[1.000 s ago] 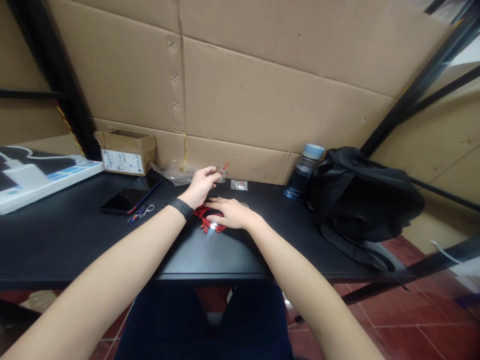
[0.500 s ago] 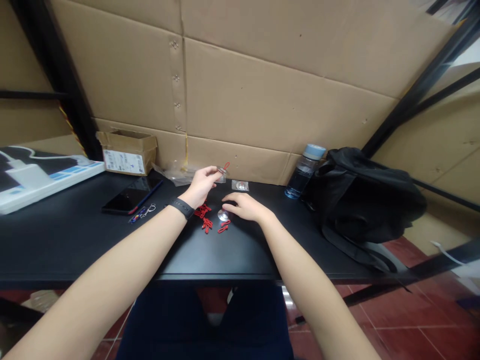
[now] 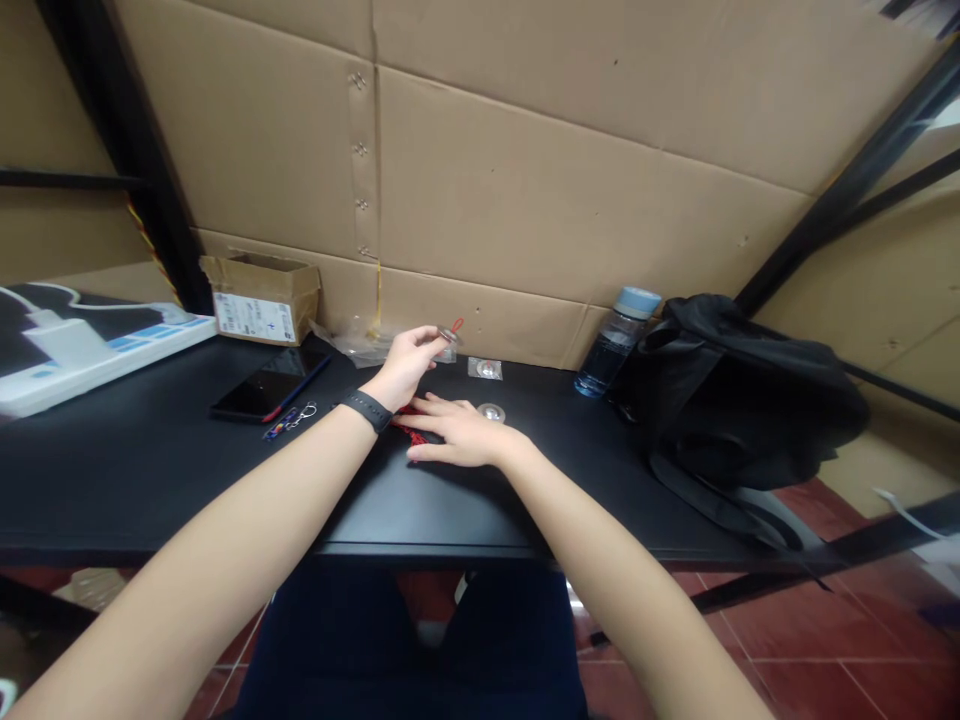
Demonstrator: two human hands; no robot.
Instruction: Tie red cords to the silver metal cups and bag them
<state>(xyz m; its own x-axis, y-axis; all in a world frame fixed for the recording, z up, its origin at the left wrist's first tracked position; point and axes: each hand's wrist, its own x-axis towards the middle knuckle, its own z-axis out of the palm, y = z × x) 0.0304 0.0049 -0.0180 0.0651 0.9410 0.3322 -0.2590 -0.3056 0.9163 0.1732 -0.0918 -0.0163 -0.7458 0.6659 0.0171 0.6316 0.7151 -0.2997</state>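
Note:
My left hand (image 3: pixel 411 365), with a dark band at the wrist, is raised over the back of the table. Its thumb and fingers pinch a small round metallic piece (image 3: pixel 449 334), from which a loop of red cord sticks up. Lower and nearer, my right hand (image 3: pixel 459 436) lies with fingers spread over a bunch of red cords (image 3: pixel 411 432), partly covering them. Just behind that hand rests a shiny silver disc (image 3: pixel 491 412). Farther back is another round piece in a clear packet (image 3: pixel 485 369).
On the left are a keychain (image 3: pixel 291 421), a dark phone (image 3: pixel 270 385), an opened cardboard box (image 3: pixel 259 300) and a white power strip (image 3: pixel 142 350). A bottle (image 3: pixel 611 345) and a black bag (image 3: pixel 750 390) stand right. Clear plastic (image 3: pixel 364 347) lies by the cardboard wall (image 3: pixel 525 190).
The silver disc has shifted right and slightly back. My right hand has let go of it and moved left onto the red cords. My left hand still holds the metallic piece.

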